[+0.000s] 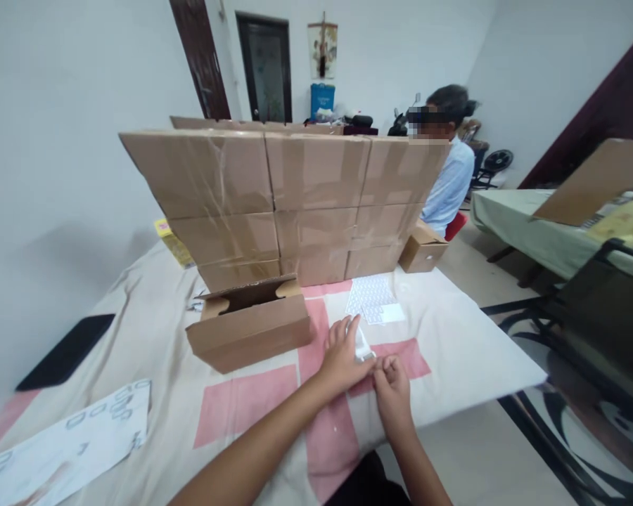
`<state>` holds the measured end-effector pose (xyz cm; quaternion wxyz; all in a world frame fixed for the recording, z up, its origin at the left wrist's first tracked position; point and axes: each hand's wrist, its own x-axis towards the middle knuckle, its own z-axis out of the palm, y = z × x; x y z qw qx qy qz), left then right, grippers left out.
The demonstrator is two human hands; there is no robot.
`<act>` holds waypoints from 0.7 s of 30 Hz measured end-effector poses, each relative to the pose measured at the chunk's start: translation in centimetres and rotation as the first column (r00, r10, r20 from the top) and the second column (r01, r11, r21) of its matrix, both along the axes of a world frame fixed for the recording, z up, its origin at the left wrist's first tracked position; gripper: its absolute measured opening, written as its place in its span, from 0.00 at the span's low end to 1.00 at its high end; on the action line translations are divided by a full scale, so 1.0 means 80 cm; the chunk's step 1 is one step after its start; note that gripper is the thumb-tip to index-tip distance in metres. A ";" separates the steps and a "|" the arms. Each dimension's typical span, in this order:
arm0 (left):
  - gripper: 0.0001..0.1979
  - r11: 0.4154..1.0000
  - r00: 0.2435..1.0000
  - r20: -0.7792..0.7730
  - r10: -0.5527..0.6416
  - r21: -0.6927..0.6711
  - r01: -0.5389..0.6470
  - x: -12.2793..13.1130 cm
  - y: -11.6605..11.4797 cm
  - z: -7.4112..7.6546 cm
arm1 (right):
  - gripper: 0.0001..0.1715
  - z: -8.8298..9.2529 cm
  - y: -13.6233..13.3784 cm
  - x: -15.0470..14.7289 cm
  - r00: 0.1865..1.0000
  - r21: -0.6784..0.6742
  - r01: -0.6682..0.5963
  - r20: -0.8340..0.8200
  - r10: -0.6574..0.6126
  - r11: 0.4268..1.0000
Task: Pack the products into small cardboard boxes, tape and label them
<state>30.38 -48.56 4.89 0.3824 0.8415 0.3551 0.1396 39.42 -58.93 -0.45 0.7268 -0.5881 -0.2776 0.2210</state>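
Observation:
My left hand [342,355] is wrapped round a small white object [362,344] above the pink and cream cloth. Right beside it, my right hand [392,379] has its fingers pinched together at the near end of the white object; what they grip is too small to make out. Just beyond my hands lie sheets of small printed stickers [372,295]. To the left of my left hand stands an open brown cardboard box [258,330], its opening facing up.
Stacked taped cartons [316,172] form a wall across the back. A small carton [423,251] stands at their right end. On the left lie a black tablet-like object [67,351] and a white sheet [79,439]. A person [451,172] sits behind the cartons.

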 end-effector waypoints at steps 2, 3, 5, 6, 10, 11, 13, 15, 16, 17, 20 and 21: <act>0.50 0.999 0.999 -0.024 -0.028 -0.022 0.027 0.001 0.005 0.002 | 0.21 -0.002 0.000 0.001 0.999 0.024 -0.025 -0.026 0.026 0.999; 0.50 0.999 0.998 -0.037 -0.044 -0.033 0.043 0.002 0.008 0.003 | 0.20 -0.003 0.001 0.001 0.999 0.036 -0.037 -0.038 0.038 0.999; 0.51 0.997 0.995 -0.064 -0.072 -0.042 0.069 0.003 0.014 0.002 | 0.20 -0.005 0.002 0.002 0.997 0.063 -0.048 -0.053 0.051 0.997; 0.52 0.996 0.994 -0.077 -0.082 -0.038 0.079 0.004 0.017 0.002 | 0.20 -0.005 0.003 0.002 0.997 0.076 -0.048 -0.057 0.052 0.996; 0.54 0.994 0.988 -0.117 -0.106 -0.005 0.106 0.007 0.023 0.001 | 0.18 -0.004 0.005 0.001 0.998 0.103 -0.032 -0.052 0.037 0.994; 0.54 0.993 0.986 -0.123 -0.113 0.003 0.114 0.008 0.025 0.002 | 0.17 -0.004 0.005 0.001 0.998 0.103 -0.029 -0.048 0.034 0.994; 0.53 0.991 0.983 -0.131 -0.131 0.017 0.135 0.008 0.028 0.004 | 0.17 -0.002 0.004 0.000 0.999 0.099 -0.025 -0.038 0.029 0.995; 0.52 0.987 0.978 -0.142 -0.153 0.028 0.158 0.008 0.032 0.007 | 0.17 0.001 0.002 -0.002 0.999 0.094 -0.026 -0.025 0.028 0.995; 0.53 0.985 0.975 -0.149 -0.163 0.029 0.169 0.008 0.035 0.009 | 0.17 0.003 0.002 -0.002 0.999 0.091 -0.029 -0.017 0.030 0.995; 0.53 0.983 0.972 -0.158 -0.172 0.030 0.179 0.008 0.038 0.010 | 0.17 0.004 0.001 -0.003 0.999 0.089 -0.032 -0.010 0.033 0.996; 0.55 0.978 0.962 -0.185 -0.199 0.022 0.206 0.009 0.045 0.012 | 0.16 0.006 -0.001 -0.003 0.999 0.077 -0.042 0.012 0.041 0.996; 0.56 0.977 0.959 -0.196 -0.205 0.017 0.212 0.010 0.046 0.012 | 0.16 0.006 -0.002 -0.003 0.999 0.070 -0.040 0.018 0.038 0.997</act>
